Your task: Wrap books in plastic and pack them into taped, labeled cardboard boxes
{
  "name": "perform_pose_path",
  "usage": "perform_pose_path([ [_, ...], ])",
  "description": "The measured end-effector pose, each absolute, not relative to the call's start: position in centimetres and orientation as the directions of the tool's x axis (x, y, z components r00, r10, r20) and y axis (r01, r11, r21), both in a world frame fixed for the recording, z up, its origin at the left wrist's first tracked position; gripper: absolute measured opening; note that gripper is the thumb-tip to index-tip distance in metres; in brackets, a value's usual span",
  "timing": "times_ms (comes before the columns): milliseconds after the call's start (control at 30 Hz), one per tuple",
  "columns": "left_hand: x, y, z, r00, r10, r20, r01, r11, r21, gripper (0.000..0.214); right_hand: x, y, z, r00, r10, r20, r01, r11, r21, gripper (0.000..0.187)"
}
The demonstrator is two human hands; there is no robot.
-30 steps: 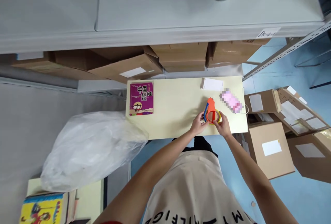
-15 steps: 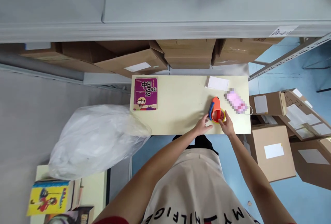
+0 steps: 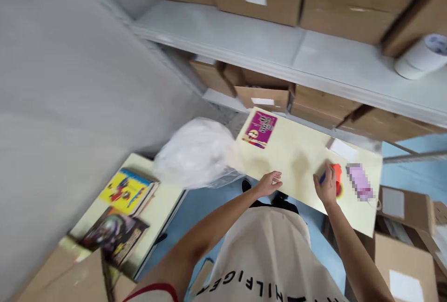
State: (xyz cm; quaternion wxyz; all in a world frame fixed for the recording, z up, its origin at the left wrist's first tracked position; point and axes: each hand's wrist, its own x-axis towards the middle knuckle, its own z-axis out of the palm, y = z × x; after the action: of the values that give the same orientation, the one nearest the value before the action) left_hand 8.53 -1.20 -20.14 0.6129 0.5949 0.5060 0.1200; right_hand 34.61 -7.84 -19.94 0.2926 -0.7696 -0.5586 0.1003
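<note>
My left hand (image 3: 268, 184) is held over the table's front edge with its fingers apart and nothing in it. On the right part of the table, my right hand (image 3: 327, 189) bends round the blue side of an orange tape dispenser (image 3: 338, 175). Part of the dispenser is hidden behind the fingers, and a yellow-rimmed roll shows at its lower end. Right of it lies a pink, blurred-out phone-like item (image 3: 360, 182) with a white cord. A stack of white labels (image 3: 344, 149) lies just behind. At the far left end of the table is a purple book (image 3: 260, 129).
A full translucent plastic bag (image 3: 199, 153) stands left of the pale table (image 3: 289, 153). Further left, a side table holds a yellow book (image 3: 125, 190) and a dark one. Cardboard boxes (image 3: 407, 265) crowd the right; shelves (image 3: 244, 27) with boxes rise behind.
My view has swung left and tilted. My left hand has come away from the tape dispenser, while my right hand has shifted onto its blue side.
</note>
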Motion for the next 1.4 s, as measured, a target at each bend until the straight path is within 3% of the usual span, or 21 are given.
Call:
perform_pose_path([
  [133,-1.3,-0.5,-19.7,0.315,0.895,-0.315,0.499,0.126,0.857,0.033,26.5,-3.4,-20.5,0.132,0.99,0.045,0.754,-0.07,-0.653,0.062],
  [233,-9.1,-0.3,-19.5,0.192,0.951,-0.244,0.553,0.101,0.827,0.031,19.6,-0.6,-20.6,-0.1,0.994,-0.042,0.756,0.048,-0.653,0.057],
  [433,-21.7,1.3,-20.4,-0.015,0.971,-0.241,0.623,0.197,0.757,0.034,6.0,5.1,-19.3,-0.481,0.846,-0.233,0.8,0.314,-0.511,0.042],
  [600,-25.6,4.2,-22.3,-0.13,0.925,-0.356,0.634,0.354,0.688,0.036,-2.7,9.1,-19.6,-0.58,0.735,-0.351,0.796,0.421,-0.434,0.037],
  [833,-25.0,7.1,-25.2,-0.128,0.913,-0.386,0.525,0.393,0.755,0.04,-9.7,13.9,-22.0,-0.723,0.578,-0.38,0.691,0.604,-0.397,0.052],
  [1100,-25.7,5.7,-24.3,-0.096,0.934,-0.343,0.456,0.347,0.819,0.03,-12.4,15.9,-21.6,-0.768,0.513,-0.382,0.64,0.605,-0.473,0.04],
  [1233,-26.5,5.1,-22.5,-0.177,0.955,-0.237,0.345,0.286,0.894,0.025,-12.1,16.4,-19.8,-0.759,0.573,-0.308,0.63,0.526,-0.572,0.029],
  [1333,-27.2,5.2,-21.2,-0.279,0.936,-0.216,0.23,0.284,0.931,0.039,-11.7,16.7,-18.3,-0.706,0.67,-0.228,0.588,0.376,-0.716,0.035],
  [1400,-27.7,5.6,-20.4,-0.288,0.934,-0.21,0.189,0.271,0.944,0.044,-11.4,16.7,-17.3,-0.659,0.731,-0.178,0.504,0.254,-0.825,0.026],
])
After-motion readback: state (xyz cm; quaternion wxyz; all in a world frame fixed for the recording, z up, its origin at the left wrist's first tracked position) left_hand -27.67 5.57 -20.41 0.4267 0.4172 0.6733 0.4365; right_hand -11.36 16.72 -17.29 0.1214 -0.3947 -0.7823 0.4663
